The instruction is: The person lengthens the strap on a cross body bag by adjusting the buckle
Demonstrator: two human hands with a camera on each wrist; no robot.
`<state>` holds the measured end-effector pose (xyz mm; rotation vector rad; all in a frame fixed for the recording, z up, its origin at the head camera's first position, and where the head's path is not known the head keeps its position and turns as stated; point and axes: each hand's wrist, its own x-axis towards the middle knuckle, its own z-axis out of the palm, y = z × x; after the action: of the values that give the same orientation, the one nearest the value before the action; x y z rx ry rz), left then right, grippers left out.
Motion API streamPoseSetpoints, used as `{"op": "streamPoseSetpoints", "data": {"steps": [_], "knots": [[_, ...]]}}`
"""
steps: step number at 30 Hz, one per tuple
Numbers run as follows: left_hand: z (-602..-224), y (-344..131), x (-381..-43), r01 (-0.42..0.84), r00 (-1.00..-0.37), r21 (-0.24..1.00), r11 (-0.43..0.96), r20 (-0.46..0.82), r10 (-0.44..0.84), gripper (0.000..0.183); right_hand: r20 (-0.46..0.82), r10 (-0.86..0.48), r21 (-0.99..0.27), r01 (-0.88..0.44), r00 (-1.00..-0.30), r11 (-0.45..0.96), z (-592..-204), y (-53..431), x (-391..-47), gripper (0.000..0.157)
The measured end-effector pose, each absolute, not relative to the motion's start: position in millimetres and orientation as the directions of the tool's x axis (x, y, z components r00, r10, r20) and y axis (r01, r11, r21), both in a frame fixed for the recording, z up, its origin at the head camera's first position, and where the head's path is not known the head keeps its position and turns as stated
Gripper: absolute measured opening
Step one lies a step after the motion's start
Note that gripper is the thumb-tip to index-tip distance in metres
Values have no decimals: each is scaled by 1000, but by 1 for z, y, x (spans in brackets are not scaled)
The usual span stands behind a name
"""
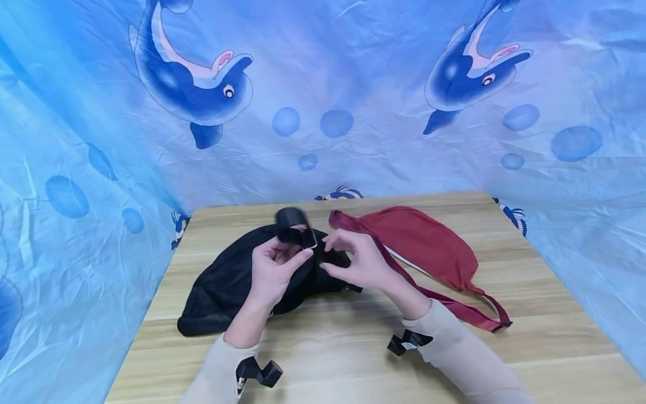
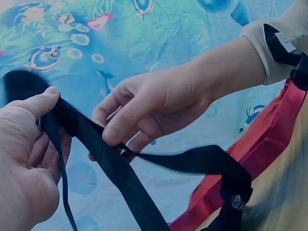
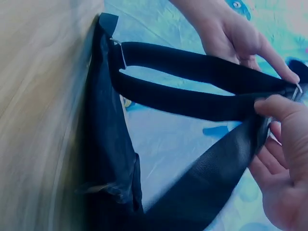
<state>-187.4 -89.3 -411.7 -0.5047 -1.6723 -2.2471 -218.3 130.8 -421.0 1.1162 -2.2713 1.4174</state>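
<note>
A black waist bag (image 1: 227,280) lies on the table below both hands. My left hand (image 1: 275,266) grips its black webbing strap (image 1: 291,219) near a thin metal slider buckle (image 1: 315,243), with a loop of strap standing up above the fingers. In the right wrist view, the thumb of my right hand (image 3: 288,159) presses the strap (image 3: 192,103) close to the metal buckle (image 3: 296,91). My right hand (image 2: 154,106) pinches the strap (image 2: 127,180) between thumb and fingers in the left wrist view. Two strands run from there to the bag, through a second metal fitting (image 3: 118,50).
A red waist bag (image 1: 419,241) lies on the right of the wooden table (image 1: 545,336), its red strap (image 1: 474,317) trailing to the front right. A blue dolphin-print sheet (image 1: 323,67) hangs behind and beside the table. Small black cameras (image 1: 259,373) sit on both wrists.
</note>
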Motion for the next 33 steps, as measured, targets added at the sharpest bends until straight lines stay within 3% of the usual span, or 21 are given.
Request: {"op": "streamPoseSetpoints", "data": {"steps": [5, 12, 18, 23, 27, 33], "knots": [[-407, -92, -185, 415, -907, 871, -262, 418, -47, 45, 562, -478, -626, -725, -675, 288, -424, 136, -217, 26], [-406, -91, -185, 433, -894, 859, -272, 448, -8, 42, 620, -486, -591, -774, -616, 226, -419, 124, -219, 28], [-406, -98, -185, 445, -894, 852, -276, 443, -74, 53, 573, -517, -535, -769, -635, 351, -422, 135, -218, 29], [-405, -95, -187, 460, -872, 845, -271, 488, 42, 52, 609, -514, -571, -784, -604, 245, -419, 128, -220, 28], [-404, -94, -187, 471, -855, 839, -273, 510, 94, 52, 673, -482, -521, -822, -560, 228, -416, 126, -219, 26], [-403, -93, -186, 454, -849, 862, -227, 496, 183, 52, 663, -490, -605, -791, -566, 94, -421, 130, -218, 29]]}}
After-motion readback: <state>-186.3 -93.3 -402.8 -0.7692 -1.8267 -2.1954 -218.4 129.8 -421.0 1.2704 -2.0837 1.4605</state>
